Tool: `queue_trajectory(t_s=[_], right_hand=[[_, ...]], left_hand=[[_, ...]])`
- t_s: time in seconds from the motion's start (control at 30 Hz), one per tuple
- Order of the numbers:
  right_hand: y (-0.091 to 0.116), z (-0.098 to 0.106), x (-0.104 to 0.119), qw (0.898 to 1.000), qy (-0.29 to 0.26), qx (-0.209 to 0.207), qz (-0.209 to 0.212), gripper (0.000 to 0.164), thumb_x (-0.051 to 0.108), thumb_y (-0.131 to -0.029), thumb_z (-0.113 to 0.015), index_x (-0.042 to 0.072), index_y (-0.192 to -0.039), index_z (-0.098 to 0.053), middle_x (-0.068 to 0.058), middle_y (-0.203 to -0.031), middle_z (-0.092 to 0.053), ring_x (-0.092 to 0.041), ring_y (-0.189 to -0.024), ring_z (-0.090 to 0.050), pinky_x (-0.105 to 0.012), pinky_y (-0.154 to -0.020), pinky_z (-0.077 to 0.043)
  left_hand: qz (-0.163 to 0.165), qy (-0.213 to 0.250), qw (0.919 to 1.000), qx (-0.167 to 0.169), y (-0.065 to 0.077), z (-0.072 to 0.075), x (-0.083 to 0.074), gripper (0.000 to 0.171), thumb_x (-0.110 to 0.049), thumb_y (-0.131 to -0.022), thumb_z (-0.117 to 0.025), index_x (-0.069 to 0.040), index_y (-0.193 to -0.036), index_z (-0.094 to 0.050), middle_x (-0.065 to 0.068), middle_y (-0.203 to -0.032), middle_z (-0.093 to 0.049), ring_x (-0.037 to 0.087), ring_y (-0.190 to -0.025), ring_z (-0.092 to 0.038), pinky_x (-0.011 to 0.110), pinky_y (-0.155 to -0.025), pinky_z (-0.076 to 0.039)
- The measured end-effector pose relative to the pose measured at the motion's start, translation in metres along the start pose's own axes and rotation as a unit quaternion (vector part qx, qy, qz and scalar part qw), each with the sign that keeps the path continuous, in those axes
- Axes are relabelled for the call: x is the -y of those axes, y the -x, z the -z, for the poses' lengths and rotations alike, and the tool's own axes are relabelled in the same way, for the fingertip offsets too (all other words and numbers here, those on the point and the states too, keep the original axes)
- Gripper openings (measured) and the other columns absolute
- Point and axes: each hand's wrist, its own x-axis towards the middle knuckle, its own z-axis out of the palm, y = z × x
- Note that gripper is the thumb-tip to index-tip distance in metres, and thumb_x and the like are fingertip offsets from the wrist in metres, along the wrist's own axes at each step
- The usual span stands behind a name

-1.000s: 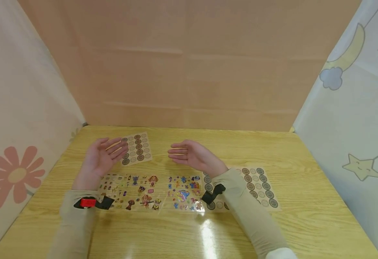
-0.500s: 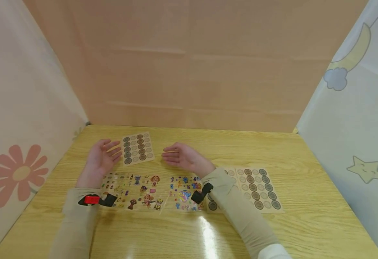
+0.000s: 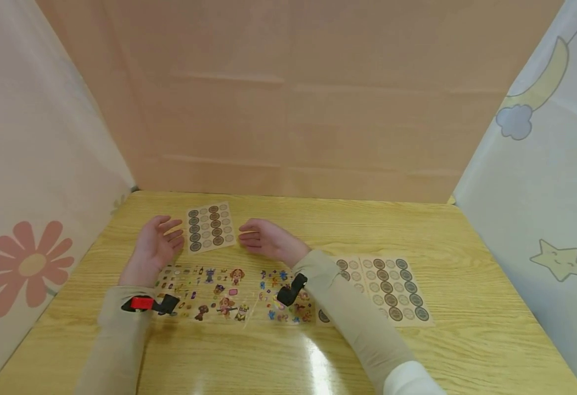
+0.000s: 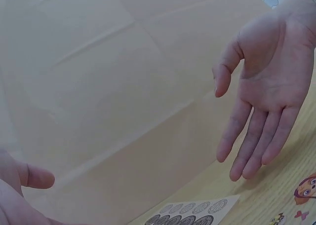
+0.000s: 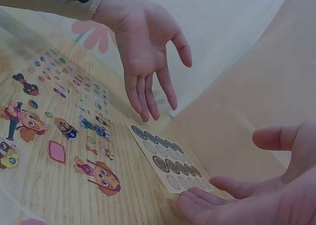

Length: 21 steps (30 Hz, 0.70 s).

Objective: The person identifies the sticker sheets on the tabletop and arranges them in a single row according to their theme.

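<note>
A small sheet of round stickers (image 3: pixel 211 226) lies on the wooden table between the two hands. Just left of it is my left hand (image 3: pixel 158 241), fingers loosely extended and palm turned inward, holding nothing. My right hand (image 3: pixel 270 239) is on the sheet's right side, its relaxed fingers pointing at it, also holding nothing. In the right wrist view the left hand (image 5: pixel 145 52) hangs above the table beside the sheet (image 5: pixel 168 158). The left wrist view shows the right hand (image 4: pixel 271 87) with straight fingers and the thumb apart.
Nearer the person lie a clear sheet of cartoon puppy stickers (image 3: pixel 209 293) and another clear sheet of colourful stickers (image 3: pixel 273 315). Larger round-sticker sheets (image 3: pixel 392 288) lie to the right, partly under the right forearm. A plain backdrop (image 3: pixel 288 109) stands behind the table, with patterned cloth at both sides.
The right hand has moved left, closer to the small round-sticker sheet. The left hand has drawn slightly left, off the sheet's edge in the head view. The sheets have stayed in place.
</note>
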Motion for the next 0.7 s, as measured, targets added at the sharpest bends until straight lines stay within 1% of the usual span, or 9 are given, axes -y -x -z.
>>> queue_trajectory(t_s=[0.23,0.33,0.4,0.43,0.53,0.57,0.63,0.67,0.7], right_hand=[[-0.007,0.0,-0.003,1.0,-0.004,-0.015,-0.003,0.05,0.018,-0.097,-0.046,-0.009,-0.138,-0.037,-0.026,-0.142,-0.035,-0.038,-0.13,-0.036,-0.045,-0.11,-0.03],[-0.01,0.003,-0.004,1.0,-0.013,-0.012,-0.002,0.049,0.018,-0.097,-0.046,-0.008,-0.137,-0.037,-0.025,-0.143,-0.035,-0.037,-0.131,-0.036,-0.044,-0.11,-0.029],[-0.013,0.004,-0.006,1.0,-0.02,-0.012,0.0,0.048,0.019,-0.096,-0.047,-0.007,-0.136,-0.039,-0.024,-0.143,-0.035,-0.037,-0.131,-0.037,-0.044,-0.11,-0.03],[-0.014,0.005,-0.006,1.0,-0.025,-0.011,0.001,0.048,0.019,-0.096,-0.047,-0.007,-0.136,-0.039,-0.024,-0.144,-0.035,-0.037,-0.131,-0.036,-0.044,-0.11,-0.029],[-0.016,0.006,-0.007,0.999,-0.036,-0.01,0.003,0.05,0.019,-0.096,-0.048,-0.007,-0.137,-0.038,-0.024,-0.144,-0.035,-0.036,-0.131,-0.036,-0.044,-0.11,-0.029],[-0.016,0.006,-0.008,0.999,-0.039,-0.011,0.003,0.051,0.02,-0.096,-0.048,-0.007,-0.138,-0.037,-0.024,-0.144,-0.035,-0.036,-0.131,-0.037,-0.044,-0.11,-0.03],[-0.016,0.006,-0.008,0.999,-0.045,-0.01,0.002,0.053,0.02,-0.096,-0.048,-0.007,-0.14,-0.036,-0.024,-0.145,-0.035,-0.036,-0.132,-0.036,-0.043,-0.11,-0.03],[-0.016,0.006,-0.007,0.999,-0.047,-0.011,0.002,0.054,0.021,-0.095,-0.048,-0.007,-0.14,-0.035,-0.024,-0.144,-0.035,-0.036,-0.132,-0.037,-0.043,-0.11,-0.03],[-0.016,0.007,-0.007,0.999,-0.049,-0.012,0.002,0.054,0.021,-0.095,-0.048,-0.007,-0.14,-0.036,-0.024,-0.144,-0.035,-0.036,-0.131,-0.037,-0.043,-0.11,-0.03]], left_hand=[[0.018,0.008,0.9997,0.011,-0.004,0.002,0.003,0.065,-0.036,-0.103,-0.028,-0.011,-0.154,0.005,0.009,-0.154,0.018,0.023,-0.143,0.013,0.033,-0.116,0.002],[0.024,0.008,0.9996,0.013,-0.005,0.003,0.005,0.064,-0.036,-0.103,-0.028,-0.012,-0.154,0.004,0.01,-0.154,0.018,0.022,-0.142,0.013,0.032,-0.116,0.001],[0.025,0.007,0.9996,0.009,-0.006,0.004,0.005,0.063,-0.036,-0.103,-0.028,-0.013,-0.154,0.0,0.01,-0.152,0.014,0.021,-0.141,0.009,0.029,-0.115,-0.003],[0.026,0.006,0.9996,0.006,-0.006,0.003,0.006,0.061,-0.037,-0.103,-0.029,-0.013,-0.154,-0.005,0.009,-0.15,0.01,0.02,-0.14,0.005,0.027,-0.114,-0.007],[0.023,0.002,0.9997,-0.006,-0.006,0.003,0.006,0.052,-0.037,-0.103,-0.032,-0.014,-0.148,-0.02,0.003,-0.141,-0.003,0.015,-0.128,-0.012,0.025,-0.104,-0.019],[0.024,0.001,0.9997,-0.004,-0.005,0.003,0.006,0.051,-0.037,-0.103,-0.032,-0.014,-0.147,-0.021,0.003,-0.14,-0.003,0.014,-0.127,-0.012,0.025,-0.104,-0.019],[0.023,-0.004,0.9997,0.004,-0.005,0.003,0.006,0.053,-0.037,-0.103,-0.032,-0.014,-0.149,-0.018,0.005,-0.143,-0.002,0.018,-0.13,-0.012,0.026,-0.107,-0.018],[0.023,-0.004,0.9997,0.009,-0.005,0.003,0.006,0.056,-0.037,-0.103,-0.031,-0.014,-0.151,-0.014,0.008,-0.145,0.0,0.022,-0.134,-0.01,0.028,-0.11,-0.016],[0.024,-0.005,0.9996,0.015,-0.005,0.002,0.006,0.06,-0.037,-0.103,-0.03,-0.014,-0.153,-0.007,0.009,-0.148,0.005,0.025,-0.138,-0.005,0.03,-0.113,-0.012]])
